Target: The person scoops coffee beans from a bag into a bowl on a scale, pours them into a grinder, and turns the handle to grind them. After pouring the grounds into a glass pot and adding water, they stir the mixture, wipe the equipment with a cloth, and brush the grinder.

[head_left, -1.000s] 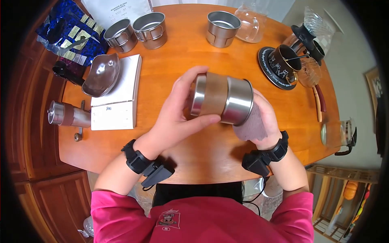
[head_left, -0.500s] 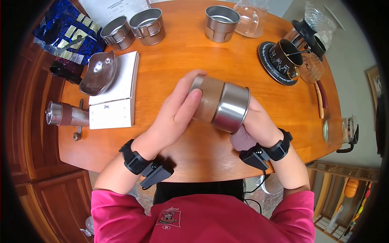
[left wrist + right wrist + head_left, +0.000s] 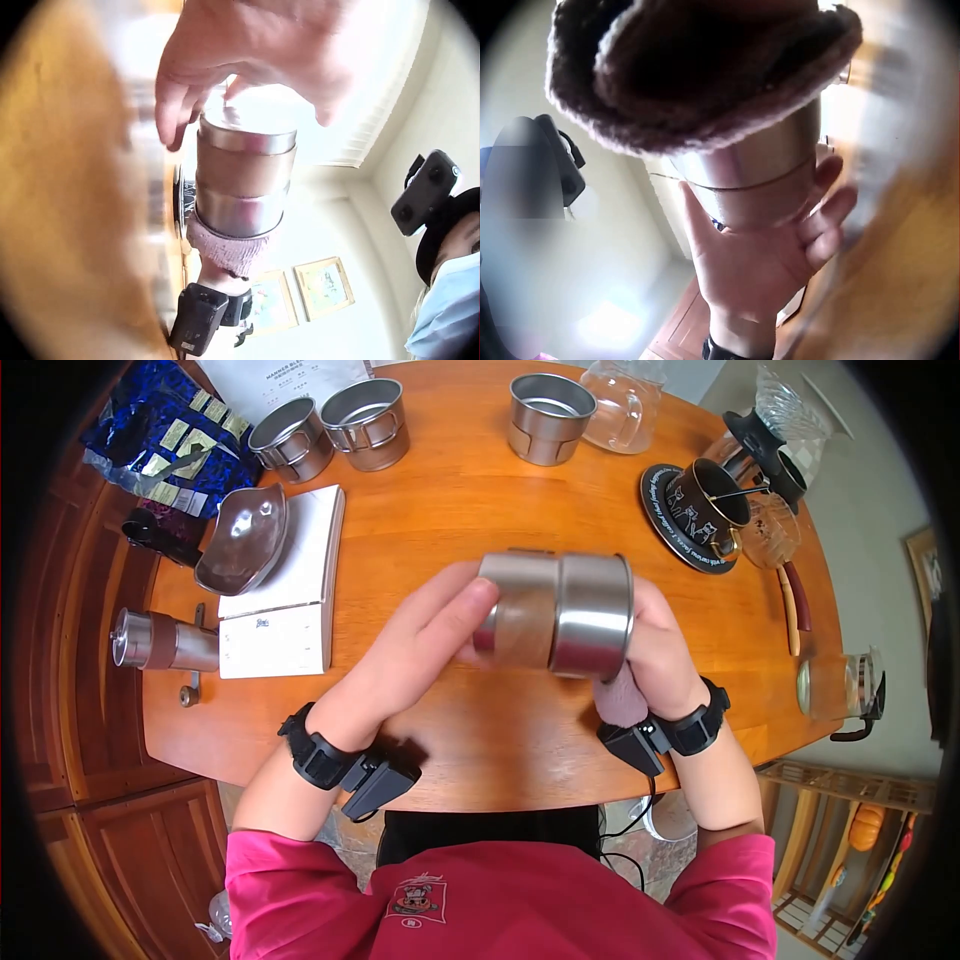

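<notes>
A steel cup (image 3: pixel 592 622) with a brown band lies sideways in the air over the table, its rim to the right. My left hand (image 3: pixel 405 650) holds its base end, thumb over the top edge; in the right wrist view the left palm (image 3: pixel 751 271) is against the base, fingers along the side. My right hand (image 3: pixel 665 665) is at the rim, gripping a mauve cloth (image 3: pixel 621 702), its fingers partly hidden by cup and cloth. Folds of the cloth (image 3: pixel 229 251) cover the rim in the left wrist view.
Behind stand metal cups (image 3: pixel 368 432), another metal cup (image 3: pixel 545 430) and a glass jug (image 3: pixel 622 415). At left are a white scale (image 3: pixel 275 640), a dark dish (image 3: pixel 245 540) and a grinder (image 3: pixel 180 643). A black cup (image 3: pixel 690 505) on a saucer is at right.
The cup has turned about its length and tilted closer to level. My left thumb has moved from the band to the base end. The cloth now hangs bunched under my right hand.
</notes>
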{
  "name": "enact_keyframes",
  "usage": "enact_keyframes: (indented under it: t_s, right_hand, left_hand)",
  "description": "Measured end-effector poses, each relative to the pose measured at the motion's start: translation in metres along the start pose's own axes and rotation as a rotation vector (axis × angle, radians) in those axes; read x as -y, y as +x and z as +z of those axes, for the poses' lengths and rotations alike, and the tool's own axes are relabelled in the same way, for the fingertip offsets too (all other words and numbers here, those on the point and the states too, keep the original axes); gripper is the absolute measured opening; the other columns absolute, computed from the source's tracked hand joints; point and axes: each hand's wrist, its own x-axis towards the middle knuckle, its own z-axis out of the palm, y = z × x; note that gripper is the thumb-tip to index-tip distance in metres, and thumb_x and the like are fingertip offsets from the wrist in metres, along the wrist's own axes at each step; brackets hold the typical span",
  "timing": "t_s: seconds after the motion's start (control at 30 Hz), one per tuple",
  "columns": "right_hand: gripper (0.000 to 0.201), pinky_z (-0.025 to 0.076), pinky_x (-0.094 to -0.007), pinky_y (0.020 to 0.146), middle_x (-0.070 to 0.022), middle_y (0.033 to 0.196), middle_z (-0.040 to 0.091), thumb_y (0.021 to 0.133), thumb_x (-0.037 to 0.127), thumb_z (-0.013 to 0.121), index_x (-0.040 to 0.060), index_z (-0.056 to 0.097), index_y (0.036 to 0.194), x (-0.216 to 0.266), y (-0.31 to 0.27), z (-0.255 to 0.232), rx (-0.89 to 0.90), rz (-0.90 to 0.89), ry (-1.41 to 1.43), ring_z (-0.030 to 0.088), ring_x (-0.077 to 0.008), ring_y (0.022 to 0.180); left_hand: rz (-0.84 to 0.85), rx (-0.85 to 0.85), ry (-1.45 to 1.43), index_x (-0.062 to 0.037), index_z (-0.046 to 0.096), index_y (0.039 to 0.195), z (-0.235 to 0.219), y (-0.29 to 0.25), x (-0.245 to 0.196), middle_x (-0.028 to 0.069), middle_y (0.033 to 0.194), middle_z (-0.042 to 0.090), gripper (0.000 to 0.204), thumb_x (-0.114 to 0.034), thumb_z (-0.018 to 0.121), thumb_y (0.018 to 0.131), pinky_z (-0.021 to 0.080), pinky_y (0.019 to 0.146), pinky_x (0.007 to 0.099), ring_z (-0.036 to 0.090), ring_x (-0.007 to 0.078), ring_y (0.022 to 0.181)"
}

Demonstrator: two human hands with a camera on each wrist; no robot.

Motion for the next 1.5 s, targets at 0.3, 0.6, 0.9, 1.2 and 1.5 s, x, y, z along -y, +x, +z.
enact_keyframes:
  t_s: [0.3,0.6,0.9,1.2,1.5]
  right_hand:
    - [0.03,0.042,-0.0263,0.083,-0.0051,0.104,0.058,0.091,0.018,0.045,-0.0002,0.051,0.114,0.002,0.009,-0.003,-0.225,0.069,0.258,0.055,-0.0132,0.094]
    - [0.037,0.039,-0.0257,0.085,-0.0066,0.107,0.057,0.095,0.027,0.038,-0.001,0.048,0.118,0.012,0.006,0.001,-0.195,-0.113,-0.01,0.052,-0.0125,0.096]
    - [0.067,0.036,-0.0301,0.094,-0.0072,0.119,0.051,0.071,0.015,0.072,0.0005,0.039,0.127,0.012,0.0,-0.002,0.056,0.013,-0.183,0.047,-0.0142,0.109]
    - [0.056,0.042,-0.0288,0.087,-0.008,0.113,0.055,0.072,0.006,0.071,0.0005,0.044,0.121,0.013,0.005,0.006,-0.132,0.117,0.215,0.052,-0.0129,0.101]
    - [0.05,0.044,-0.0263,0.083,-0.0042,0.101,0.055,0.07,0.003,0.073,-0.0019,0.048,0.113,0.008,0.001,0.01,-0.023,-0.141,-0.559,0.054,-0.012,0.094]
  left_hand:
    - [0.104,-0.045,0.112,-0.0004,0.037,0.127,0.003,0.002,-0.01,0.0072,0.106,0.053,0.047,-0.014,0.056,0.087,0.049,0.071,0.0233,0.056,0.0122,0.092]
    - [0.287,-0.084,0.069,-0.0018,0.035,0.13,0.007,0.001,-0.012,0.01,0.12,0.046,0.061,0.005,0.063,0.076,0.049,0.085,0.0287,0.052,0.0149,0.102]
    - [0.127,-0.003,-0.113,-0.0012,0.036,0.131,0.003,0.003,-0.011,0.0092,0.124,0.046,0.057,0.003,0.06,0.079,0.043,0.087,0.0273,0.05,0.0152,0.107]
    - [0.509,0.203,0.275,-0.0037,0.039,0.131,-0.005,0.005,-0.01,0.0119,0.139,0.028,0.067,0.01,0.064,0.07,0.03,0.103,0.0347,0.035,0.0207,0.124]
    - [-0.156,-0.024,0.068,0.0006,0.047,0.116,-0.005,0.001,-0.012,0.0086,0.103,0.055,0.042,-0.034,0.044,0.093,0.045,0.076,0.0232,0.054,0.0119,0.091]
